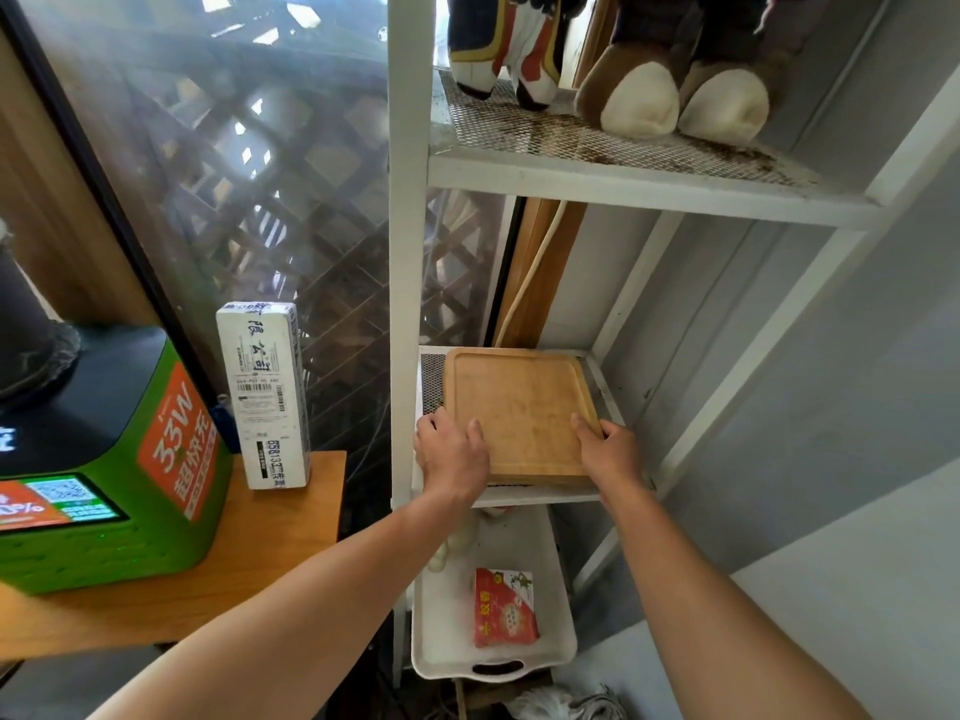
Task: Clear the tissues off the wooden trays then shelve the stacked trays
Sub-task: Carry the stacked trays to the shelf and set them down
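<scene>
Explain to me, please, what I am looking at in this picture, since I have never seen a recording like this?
There is no machine here: a person wears a camera on the head, looking forward and down along both bare arms. The left hand and right hand grip the near corners of the wooden trays, which appear stacked and rest on the middle mesh shelf of a white rack. No tissues lie on top. Plush toys stand on the shelf above; a white bin with a red packet sits below. To the left, a wooden table holds a green device and a white box.
</scene>
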